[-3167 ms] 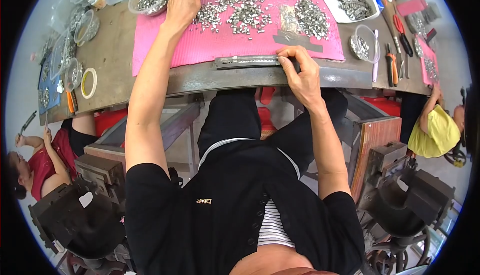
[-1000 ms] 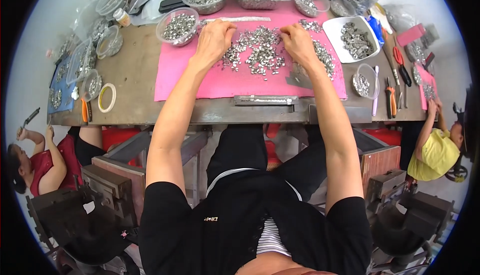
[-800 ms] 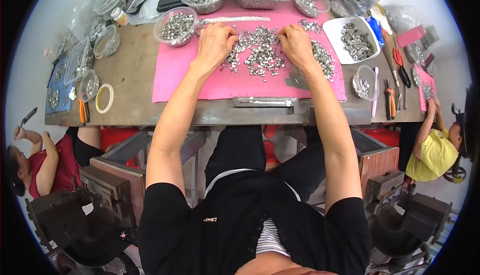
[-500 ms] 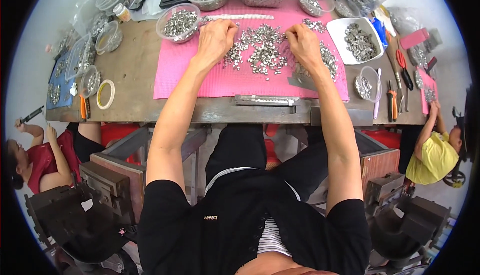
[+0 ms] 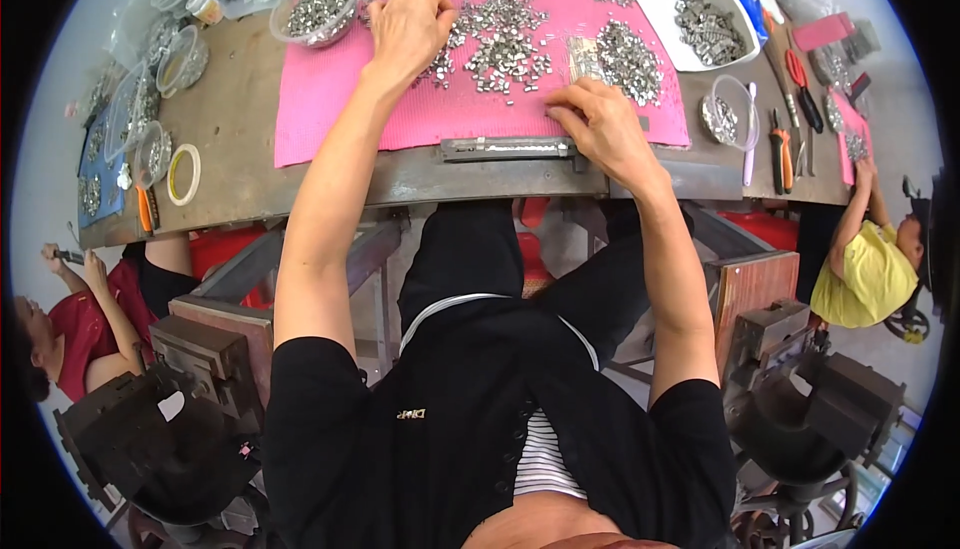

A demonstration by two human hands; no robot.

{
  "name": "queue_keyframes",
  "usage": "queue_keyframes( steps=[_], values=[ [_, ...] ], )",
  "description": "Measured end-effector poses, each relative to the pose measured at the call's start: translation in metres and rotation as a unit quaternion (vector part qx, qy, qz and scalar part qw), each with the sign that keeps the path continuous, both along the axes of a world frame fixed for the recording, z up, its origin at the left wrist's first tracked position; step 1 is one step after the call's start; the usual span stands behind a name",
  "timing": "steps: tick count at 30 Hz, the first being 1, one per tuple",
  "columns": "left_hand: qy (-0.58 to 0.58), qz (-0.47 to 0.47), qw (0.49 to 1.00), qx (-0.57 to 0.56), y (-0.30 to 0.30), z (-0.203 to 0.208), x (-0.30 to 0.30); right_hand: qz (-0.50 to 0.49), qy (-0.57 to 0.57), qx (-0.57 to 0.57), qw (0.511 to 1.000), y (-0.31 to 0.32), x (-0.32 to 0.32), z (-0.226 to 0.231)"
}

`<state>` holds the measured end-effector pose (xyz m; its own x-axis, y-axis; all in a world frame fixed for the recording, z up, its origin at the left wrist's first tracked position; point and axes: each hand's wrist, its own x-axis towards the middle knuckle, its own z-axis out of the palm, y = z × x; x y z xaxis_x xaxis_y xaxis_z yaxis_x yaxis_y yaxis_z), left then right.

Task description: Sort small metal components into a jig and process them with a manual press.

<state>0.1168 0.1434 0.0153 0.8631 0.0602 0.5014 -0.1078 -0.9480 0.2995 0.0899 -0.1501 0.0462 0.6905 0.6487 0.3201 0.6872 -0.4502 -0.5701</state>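
Observation:
My left hand (image 5: 410, 31) hovers over the far left of the pink mat (image 5: 330, 114), fingers curled together. It is beside a heap of small silver metal pieces (image 5: 505, 59) and close to a round tub of similar pieces (image 5: 318, 11). My right hand (image 5: 603, 127) is near the mat's front edge, thumb and forefinger drawn together; anything between them is too small to make out. Just left of it, a narrow metal bar fixture (image 5: 510, 148) lies along the table edge with a row of shiny pieces. Another pile (image 5: 628, 61) lies beyond my right hand.
A white tray (image 5: 652, 9) of metal parts stands at the right, near a small clear cup (image 5: 722, 114), orange-handled pliers (image 5: 782, 161) and red-handled pliers (image 5: 800, 89). A tape roll (image 5: 184, 174) lies at left. Co-workers sit at both sides, one in red (image 5: 95, 334), one in yellow (image 5: 868, 274).
My right hand has come from the far heap back toward the mat's front edge, near the bar fixture. My left hand stays by the heap's left side. The whole view has shifted slightly.

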Motion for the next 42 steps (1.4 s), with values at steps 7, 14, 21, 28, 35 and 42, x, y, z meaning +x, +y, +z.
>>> queue_keyframes(
  steps=[7, 14, 21, 28, 35, 42],
  values=[
    [-0.022, -0.016, 1.0, -0.012, 0.001, -0.006, 0.005, 0.0, -0.026, -0.037, 0.999, 0.005, 0.001, -0.004],
    [0.014, -0.06, 0.978, -0.201, 0.002, 0.012, -0.013, -0.015, 0.042, -0.017, 0.999, -0.002, -0.006, 0.004],
    [0.062, -0.16, 0.962, -0.213, -0.037, 0.039, -0.093, -0.014, 0.099, 0.11, 0.989, -0.019, -0.043, -0.007],
    [0.061, -0.2, 0.97, -0.127, -0.039, 0.009, -0.109, -0.04, 0.054, 0.131, 0.989, -0.012, -0.052, -0.015],
    [0.057, -0.188, 0.967, -0.164, -0.044, 0.009, -0.105, -0.058, 0.007, 0.133, 0.989, -0.011, -0.054, -0.02],
    [0.046, -0.17, 0.975, -0.133, -0.044, 0.006, -0.103, -0.063, 0.028, 0.139, 0.988, -0.01, -0.054, -0.02]
  ],
)
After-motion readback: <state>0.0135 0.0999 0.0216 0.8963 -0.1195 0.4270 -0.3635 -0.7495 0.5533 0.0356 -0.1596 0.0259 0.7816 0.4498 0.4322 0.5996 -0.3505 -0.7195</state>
